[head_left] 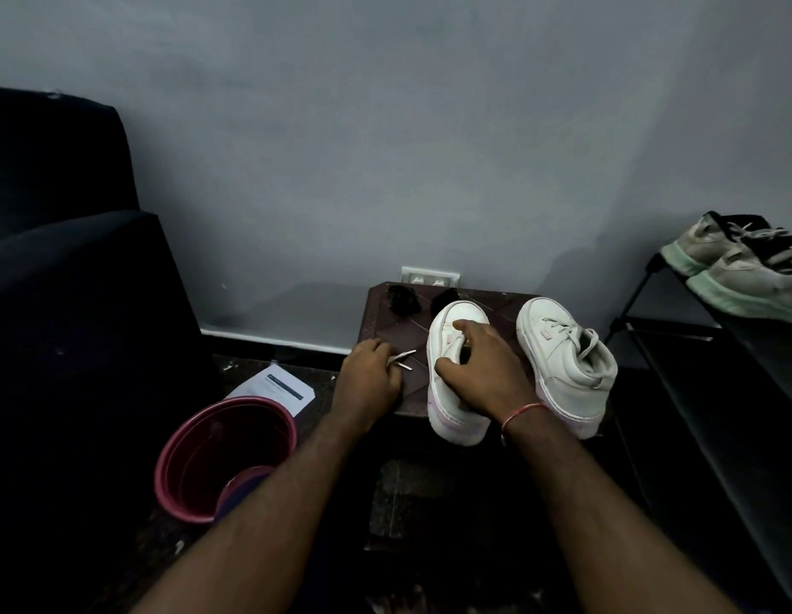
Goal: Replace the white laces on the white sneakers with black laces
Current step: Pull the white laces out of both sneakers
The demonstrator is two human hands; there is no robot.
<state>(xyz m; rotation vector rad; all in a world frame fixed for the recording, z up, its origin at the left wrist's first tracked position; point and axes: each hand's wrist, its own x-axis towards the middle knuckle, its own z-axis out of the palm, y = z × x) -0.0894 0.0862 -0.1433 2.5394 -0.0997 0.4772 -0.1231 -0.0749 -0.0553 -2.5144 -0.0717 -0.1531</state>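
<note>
On the low brown table (412,385), the left hand (367,375) curls tight round the white lace (404,357), tips poking out. The right hand (479,366) clamps over the near white sneaker (457,313). The black laces (403,300) wait bundled at the far edge, and the second sneaker (559,347) sits alongside, laced in white. Danger: the held shoe's heel overhangs the near edge, so a sharp tug on a snagged lace could drag it off.
</note>
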